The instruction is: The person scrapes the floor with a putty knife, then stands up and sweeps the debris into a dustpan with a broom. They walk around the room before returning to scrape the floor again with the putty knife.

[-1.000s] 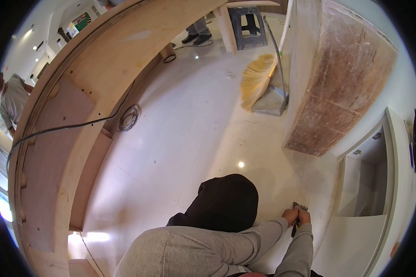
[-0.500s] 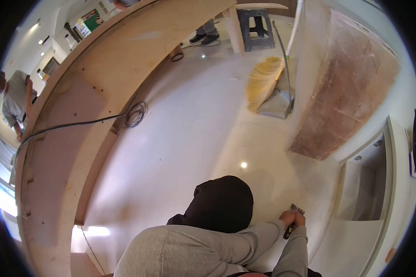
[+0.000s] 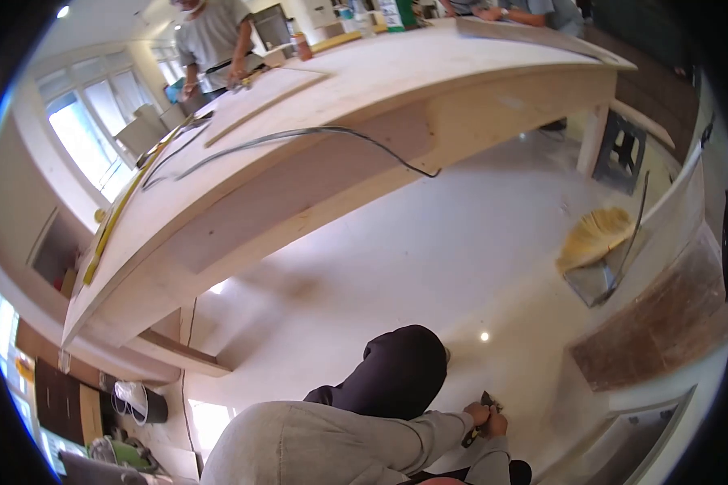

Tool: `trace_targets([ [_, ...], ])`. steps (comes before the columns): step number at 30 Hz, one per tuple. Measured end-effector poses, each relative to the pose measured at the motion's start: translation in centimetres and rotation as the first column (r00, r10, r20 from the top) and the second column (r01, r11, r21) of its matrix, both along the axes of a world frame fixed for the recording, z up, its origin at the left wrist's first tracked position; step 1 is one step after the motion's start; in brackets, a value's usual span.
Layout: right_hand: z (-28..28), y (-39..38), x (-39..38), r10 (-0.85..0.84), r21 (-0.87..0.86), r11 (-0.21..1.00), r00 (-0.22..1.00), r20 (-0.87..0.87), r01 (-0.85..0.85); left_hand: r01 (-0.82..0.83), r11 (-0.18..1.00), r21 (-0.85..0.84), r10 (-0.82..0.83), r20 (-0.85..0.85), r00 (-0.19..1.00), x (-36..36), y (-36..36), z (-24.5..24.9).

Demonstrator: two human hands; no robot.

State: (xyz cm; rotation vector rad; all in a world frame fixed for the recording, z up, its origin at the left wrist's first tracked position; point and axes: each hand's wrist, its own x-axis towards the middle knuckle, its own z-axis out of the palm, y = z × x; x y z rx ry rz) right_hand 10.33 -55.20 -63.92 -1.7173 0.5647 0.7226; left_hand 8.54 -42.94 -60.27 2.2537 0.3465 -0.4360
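My left hand [image 3: 477, 414] and my right hand [image 3: 497, 424] are together low in the head view, just right of my bent knee [image 3: 404, 368]. Both have curled fingers around a small hand tool with a black handle [image 3: 468, 439], apparently a scraper. Its dark, flat end [image 3: 486, 398] shows beyond the fingers, over the pale floor [image 3: 534, 364]. The fingers hide the middle of the tool. Near the tool's end is a small greyish bit that I cannot make out.
A long wooden table [image 3: 364, 101] bears a cable [image 3: 299, 129] and a yellow level-like strip [image 3: 121, 214]. Two people stand beyond it. To the right are a broom [image 3: 594, 234], a dustpan [image 3: 590, 283], a stool [image 3: 620, 153] and a brown panel [image 3: 655, 331]. A bucket [image 3: 150, 406] stands lower left.
My view has swung left and up, bringing the tabletop and people into sight. My hands still hold the tool and appear slightly left and lower in view.
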Motion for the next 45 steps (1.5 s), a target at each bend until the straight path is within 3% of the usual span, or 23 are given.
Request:
trace_targets([
  [2,4.6,0.3,0.4,0.081,0.05,0.996,0.996,-0.026,-0.08,-0.049,0.983,-0.177,0.018,-0.175,0.984,0.8,2.9,5.9],
  [3,6.6,0.6,0.5,0.141,0.098,0.986,0.987,-0.071,-0.134,-0.352,0.915,-0.196,0.295,-0.27,0.916,1.3,3.0,4.1],
  [6,10.5,1.9,-0.4,0.04,-0.065,0.997,0.997,0.069,-0.035,-0.274,0.935,-0.226,0.198,-0.308,0.93,1.6,6.0,7.7],
  [7,10.7,1.9,0.1,0.042,-0.065,0.997,0.996,0.078,-0.037,-0.133,0.976,-0.174,0.089,-0.243,0.966,1.9,6.6,7.5],
  [8,10.9,1.7,0.7,0.002,-0.055,0.998,0.983,0.181,0.008,0.008,0.994,-0.112,-0.029,-0.186,0.982,2.3,7.4,6.6],
  [11,15.2,-0.1,2.8,-0.101,0.048,0.995,0.897,0.43,0.089,-0.163,0.965,-0.204,0.119,-0.213,0.97,2.5,7.8,8.8],
  [13,13.1,-3.2,7.0,0.048,-0.158,0.98,0.631,0.774,0.118,-0.245,0.938,-0.246,0.198,-0.202,0.959,3.0,8.0,11.2],
  [14,18.5,-3.3,7.8,-0.019,-0.111,0.98,0.643,0.766,0.162,-0.236,0.933,-0.272,0.187,-0.193,0.963,3.5,7.9,11.5],
  [15,24.2,-3.8,8.0,0.033,-0.131,0.982,0.555,0.831,0.139,-0.201,0.932,-0.303,0.169,-0.129,0.977,3.8,8.3,11.6],
  [16,30.6,-3.4,7.9,-0.022,-0.085,0.973,0.457,0.889,0.213,-0.185,0.915,-0.359,0.161,-0.096,0.982,3.7,8.6,15.8],
  [17,33.0,-4.5,9.6,0.003,-0.07,0.971,0.283,0.959,0.227,-0.106,0.93,-0.353,0.105,-0.021,0.994,4.7,9.1,16.5],
  [19,42.4,-5.3,9.4,0.025,-0.054,0.941,0.087,0.996,0.336,-0.088,0.92,-0.383,0.106,0.026,0.994,6.4,9.5,21.2],
  [22,51.3,-8.1,11.3,0.009,-0.01,0.907,0.003,1.0,0.421,0.037,0.965,-0.259,-0.005,0.124,0.992,8.6,9.9,30.6],
  [25,59.4,-10.6,12.9,0.055,-0.005,0.882,-0.093,0.994,0.471,0.258,0.965,0.04,-0.258,0.307,0.916,9.2,8.8,40.3],
  [28,64.5,-13.0,16.6,0.095,-0.053,0.862,-0.058,0.994,0.504,0.368,0.906,0.209,-0.423,0.417,0.804,7.4,8.2,46.3],
  [29,65.6,-14.5,18.4,0.241,-0.154,0.796,-0.072,0.968,0.585,0.417,0.865,0.281,-0.502,0.47,0.726,7.2,8.3,47.2],
  [31,66.2,-17.3,21.8,0.426,-0.273,0.647,-0.04,0.904,0.712,0.565,0.799,0.206,-0.561,0.593,0.577,6.6,8.7,47.2],
  [33,66.5,-20.0,25.2,0.429,-0.348,0.68,0.034,0.903,0.646,0.565,0.801,0.198,-0.563,0.572,0.597,6.7,9.6,42.9],
  [34,66.9,-21.5,27.1,0.536,-0.433,0.58,0.076,0.841,0.69,0.592,0.746,0.304,-0.646,0.546,0.533,7.4,10.2,39.8],
  [36,65.9,-26.8,33.5,0.628,-0.418,0.301,0.152,0.763,0.857,0.631,0.674,0.385,-0.737,0.41,0.537,5.1,10.1,42.5],
  [38,66.3,-27.7,34.1,0.595,-0.527,0.197,0.326,0.734,0.827,0.728,0.647,0.226,-0.747,0.375,0.549,4.5,9.8,43.3],
  [40,65.2,-30.4,36.3,0.615,-0.537,0.072,0.386,0.687,0.841,0.713,0.647,0.27,-0.762,0.261,0.593,4.0,8.8,43.6],
  [45,66.7,-22.7,29.3,0.263,-0.689,0.112,0.647,0.715,0.716,0.735,0.634,0.241,-0.773,0.224,0.594,5.0,9.9,43.7],
])
